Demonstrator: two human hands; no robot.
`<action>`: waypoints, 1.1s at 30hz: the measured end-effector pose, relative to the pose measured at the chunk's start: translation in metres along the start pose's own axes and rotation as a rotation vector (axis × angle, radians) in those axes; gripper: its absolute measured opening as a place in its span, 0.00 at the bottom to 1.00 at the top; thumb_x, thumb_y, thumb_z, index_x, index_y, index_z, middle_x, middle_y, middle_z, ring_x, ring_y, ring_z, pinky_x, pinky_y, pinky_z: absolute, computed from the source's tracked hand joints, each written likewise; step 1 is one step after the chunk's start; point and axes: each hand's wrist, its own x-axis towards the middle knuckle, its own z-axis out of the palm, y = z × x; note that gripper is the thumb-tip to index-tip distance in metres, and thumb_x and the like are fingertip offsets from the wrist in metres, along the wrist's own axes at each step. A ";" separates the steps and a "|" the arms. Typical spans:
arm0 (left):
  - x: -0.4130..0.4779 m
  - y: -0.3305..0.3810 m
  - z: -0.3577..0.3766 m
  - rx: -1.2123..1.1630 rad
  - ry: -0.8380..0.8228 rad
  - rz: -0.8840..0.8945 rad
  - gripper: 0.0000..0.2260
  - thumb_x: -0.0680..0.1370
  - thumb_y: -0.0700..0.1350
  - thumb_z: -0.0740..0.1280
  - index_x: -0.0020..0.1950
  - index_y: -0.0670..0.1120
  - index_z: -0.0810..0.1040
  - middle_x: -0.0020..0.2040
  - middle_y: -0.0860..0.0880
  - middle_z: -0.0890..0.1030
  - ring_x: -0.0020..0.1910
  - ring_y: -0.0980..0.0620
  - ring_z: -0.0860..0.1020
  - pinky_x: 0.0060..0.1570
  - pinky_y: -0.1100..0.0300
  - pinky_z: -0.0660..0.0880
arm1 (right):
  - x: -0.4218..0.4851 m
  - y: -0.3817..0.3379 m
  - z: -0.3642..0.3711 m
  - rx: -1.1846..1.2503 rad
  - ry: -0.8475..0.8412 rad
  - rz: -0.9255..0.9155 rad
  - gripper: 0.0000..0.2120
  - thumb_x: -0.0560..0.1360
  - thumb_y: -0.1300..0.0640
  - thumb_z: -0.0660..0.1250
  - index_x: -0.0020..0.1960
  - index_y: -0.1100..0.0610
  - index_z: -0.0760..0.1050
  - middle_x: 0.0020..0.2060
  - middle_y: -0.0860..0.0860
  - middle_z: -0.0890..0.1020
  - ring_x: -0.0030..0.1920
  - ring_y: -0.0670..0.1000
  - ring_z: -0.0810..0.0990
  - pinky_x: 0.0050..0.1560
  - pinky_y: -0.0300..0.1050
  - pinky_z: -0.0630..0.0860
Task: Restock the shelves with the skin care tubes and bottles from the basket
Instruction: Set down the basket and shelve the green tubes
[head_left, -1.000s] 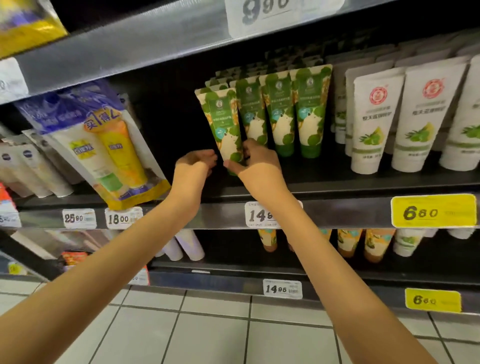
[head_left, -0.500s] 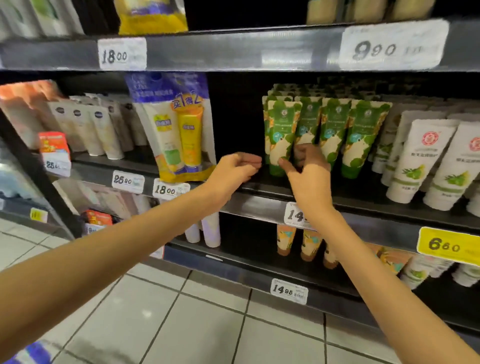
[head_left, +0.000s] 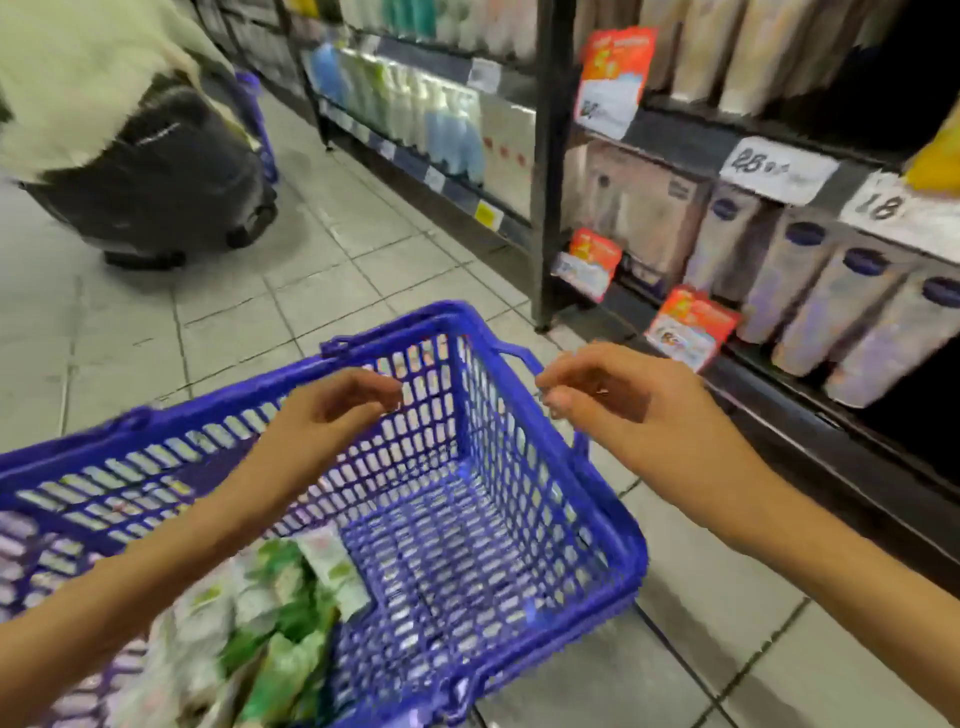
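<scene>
Over a blue basket (head_left: 639, 561) beside the shelves (head_left: 675, 130), the left hand (head_left: 332, 410) and the right hand (head_left: 613, 410) are seen apart, fingers loosely curled and nothing gripped. Green-and-white tubes (head_left: 275, 597) are heaped in the basket's near left corner, below the hands and back towards the person, partly under the left forearm. Their long axes are jumbled and blurred and cannot be told. The left hand is judged the nearer, a reach back and down being called for; the right hand is held above the right rim.
</scene>
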 end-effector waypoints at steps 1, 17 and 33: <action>-0.009 -0.022 -0.013 0.007 0.034 -0.059 0.09 0.75 0.29 0.61 0.51 0.39 0.77 0.46 0.46 0.80 0.39 0.69 0.77 0.46 0.76 0.72 | 0.009 0.002 0.019 0.012 -0.106 0.024 0.04 0.73 0.63 0.67 0.46 0.56 0.79 0.41 0.47 0.82 0.42 0.43 0.80 0.50 0.33 0.75; -0.049 -0.172 -0.076 -0.512 0.275 -0.772 0.09 0.77 0.35 0.61 0.39 0.43 0.76 0.31 0.49 0.79 0.33 0.54 0.77 0.38 0.64 0.69 | 0.088 0.103 0.241 -0.632 -1.049 0.529 0.15 0.79 0.55 0.61 0.45 0.68 0.74 0.52 0.66 0.78 0.37 0.57 0.74 0.32 0.39 0.67; -0.029 -0.219 -0.016 0.792 -0.142 -0.700 0.12 0.77 0.41 0.60 0.57 0.39 0.75 0.59 0.42 0.76 0.57 0.46 0.77 0.50 0.60 0.73 | 0.062 0.132 0.275 -0.153 -0.658 1.051 0.12 0.72 0.65 0.67 0.51 0.60 0.66 0.35 0.52 0.73 0.26 0.45 0.73 0.18 0.32 0.67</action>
